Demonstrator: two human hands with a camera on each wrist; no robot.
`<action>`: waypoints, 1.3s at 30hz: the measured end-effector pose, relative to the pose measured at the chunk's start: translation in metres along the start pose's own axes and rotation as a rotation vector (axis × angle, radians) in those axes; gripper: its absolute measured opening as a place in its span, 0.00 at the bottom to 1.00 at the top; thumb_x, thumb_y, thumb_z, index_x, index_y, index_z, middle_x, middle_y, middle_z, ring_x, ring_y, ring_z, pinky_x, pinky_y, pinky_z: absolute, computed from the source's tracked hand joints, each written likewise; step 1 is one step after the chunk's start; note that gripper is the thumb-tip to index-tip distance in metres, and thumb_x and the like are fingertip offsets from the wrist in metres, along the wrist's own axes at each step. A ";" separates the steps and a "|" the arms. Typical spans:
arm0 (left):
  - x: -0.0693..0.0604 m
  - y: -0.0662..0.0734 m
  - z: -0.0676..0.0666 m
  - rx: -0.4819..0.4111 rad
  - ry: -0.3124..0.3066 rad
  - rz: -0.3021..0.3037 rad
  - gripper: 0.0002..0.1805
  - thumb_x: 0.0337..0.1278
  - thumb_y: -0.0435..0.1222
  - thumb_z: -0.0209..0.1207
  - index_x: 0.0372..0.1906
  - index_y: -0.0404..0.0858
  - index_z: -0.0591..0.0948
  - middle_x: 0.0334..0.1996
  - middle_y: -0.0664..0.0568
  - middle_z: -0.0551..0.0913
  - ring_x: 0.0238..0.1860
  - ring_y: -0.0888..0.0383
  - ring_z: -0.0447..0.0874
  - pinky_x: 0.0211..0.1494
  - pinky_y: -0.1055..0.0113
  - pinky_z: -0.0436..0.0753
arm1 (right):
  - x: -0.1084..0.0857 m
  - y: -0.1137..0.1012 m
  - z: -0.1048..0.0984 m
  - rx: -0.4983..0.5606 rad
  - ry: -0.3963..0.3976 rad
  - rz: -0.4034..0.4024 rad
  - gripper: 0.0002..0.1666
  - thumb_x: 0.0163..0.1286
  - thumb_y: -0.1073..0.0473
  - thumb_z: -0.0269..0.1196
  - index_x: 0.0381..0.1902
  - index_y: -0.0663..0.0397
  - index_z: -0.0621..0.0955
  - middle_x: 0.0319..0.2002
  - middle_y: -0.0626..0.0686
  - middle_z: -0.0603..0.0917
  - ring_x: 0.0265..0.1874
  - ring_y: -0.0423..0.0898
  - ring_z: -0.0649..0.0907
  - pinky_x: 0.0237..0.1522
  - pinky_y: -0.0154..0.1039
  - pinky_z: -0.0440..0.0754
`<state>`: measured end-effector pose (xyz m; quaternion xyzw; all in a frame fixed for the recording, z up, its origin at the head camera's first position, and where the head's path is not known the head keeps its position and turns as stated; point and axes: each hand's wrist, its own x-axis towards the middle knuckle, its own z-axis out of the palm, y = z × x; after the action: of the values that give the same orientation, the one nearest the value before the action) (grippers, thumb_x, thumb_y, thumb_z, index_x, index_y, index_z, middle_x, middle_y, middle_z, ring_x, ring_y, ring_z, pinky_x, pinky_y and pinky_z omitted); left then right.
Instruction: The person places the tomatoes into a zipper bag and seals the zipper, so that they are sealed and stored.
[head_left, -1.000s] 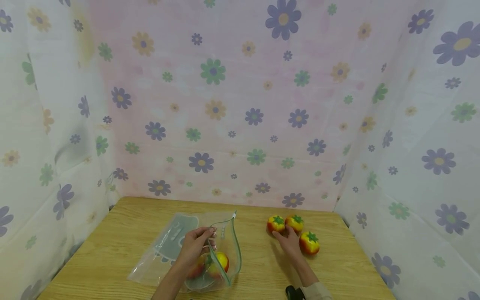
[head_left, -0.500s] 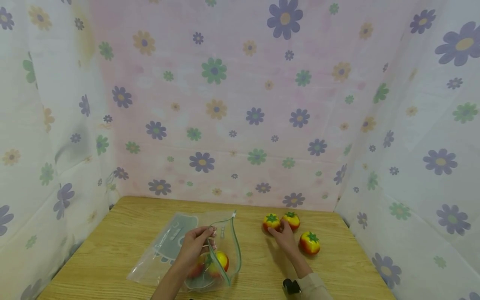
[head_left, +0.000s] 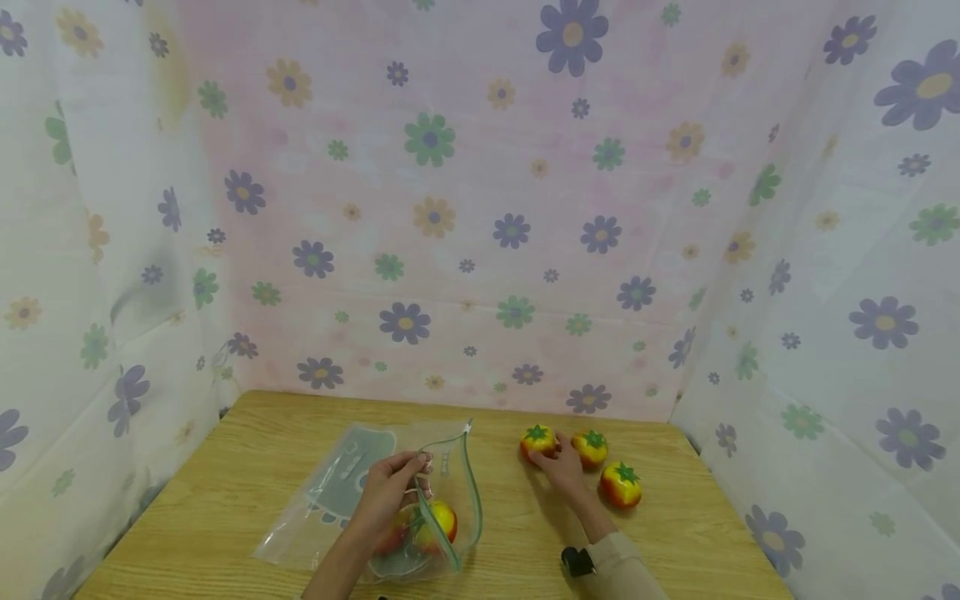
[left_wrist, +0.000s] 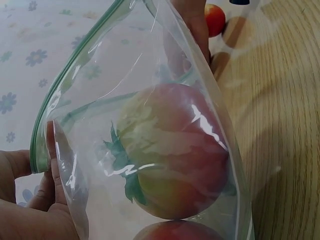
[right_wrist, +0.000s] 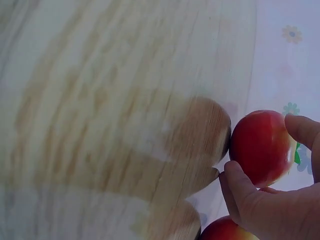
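Nearer the bag (head_left: 345,479) than 1 second ago, 1 red-yellow fruit (head_left: 536,450) has shifted along with the right hand (head_left: 564,471), whose grip holds it between thumb and fingers; 2 other fruits (head_left: 621,492) lie farther right of the bag on the worktop (head_left: 675,537); the left hand (head_left: 386,500) pinches the bag's green-edged mouth; 2 more fruits (head_left: 446,521) sit inside.

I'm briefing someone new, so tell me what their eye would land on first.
Probably the flowered cloth, filling most of the head view behind the table. Next, three red and yellow fruits at the table's right, the right grip holding the leftmost. Left of them, the left grip holds a clear bag with similar fruits inside.
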<state>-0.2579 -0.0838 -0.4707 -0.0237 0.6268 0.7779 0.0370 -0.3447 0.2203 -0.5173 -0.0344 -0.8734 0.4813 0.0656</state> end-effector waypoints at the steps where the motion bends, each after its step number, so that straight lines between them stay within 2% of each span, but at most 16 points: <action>1: 0.000 0.000 0.000 -0.001 -0.001 0.001 0.14 0.74 0.37 0.58 0.50 0.28 0.83 0.34 0.49 0.83 0.27 0.59 0.82 0.33 0.69 0.86 | 0.001 0.000 0.000 0.002 0.002 -0.002 0.46 0.72 0.57 0.66 0.74 0.77 0.57 0.67 0.79 0.66 0.65 0.73 0.71 0.67 0.64 0.71; 9: 0.000 0.002 0.000 0.006 -0.006 -0.001 0.13 0.74 0.37 0.57 0.48 0.29 0.84 0.35 0.48 0.84 0.27 0.60 0.82 0.33 0.70 0.86 | 0.004 0.002 0.004 0.044 0.017 -0.014 0.46 0.70 0.58 0.67 0.74 0.76 0.57 0.70 0.78 0.64 0.69 0.72 0.67 0.71 0.65 0.65; 14: 0.000 0.002 0.002 -0.003 -0.002 0.001 0.14 0.74 0.36 0.57 0.49 0.29 0.84 0.34 0.49 0.84 0.27 0.60 0.82 0.33 0.70 0.86 | 0.004 0.003 0.004 0.076 0.042 -0.034 0.45 0.69 0.61 0.68 0.73 0.77 0.59 0.69 0.78 0.65 0.68 0.72 0.69 0.71 0.64 0.67; 23: -0.001 0.003 0.002 -0.004 0.008 -0.002 0.13 0.74 0.37 0.58 0.48 0.30 0.84 0.32 0.51 0.83 0.26 0.59 0.82 0.32 0.69 0.86 | -0.001 0.003 0.004 0.069 0.060 -0.048 0.45 0.66 0.62 0.71 0.72 0.77 0.63 0.65 0.76 0.70 0.63 0.70 0.74 0.66 0.62 0.73; 39: -0.001 0.001 0.002 0.009 0.019 0.000 0.13 0.74 0.37 0.57 0.48 0.30 0.84 0.33 0.49 0.83 0.27 0.58 0.82 0.32 0.69 0.86 | -0.006 0.003 0.002 0.106 0.058 -0.070 0.44 0.66 0.62 0.71 0.72 0.76 0.64 0.64 0.74 0.72 0.62 0.66 0.75 0.66 0.60 0.74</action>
<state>-0.2572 -0.0820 -0.4692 -0.0311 0.6306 0.7749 0.0311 -0.3395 0.2192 -0.5211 -0.0141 -0.8451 0.5232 0.1093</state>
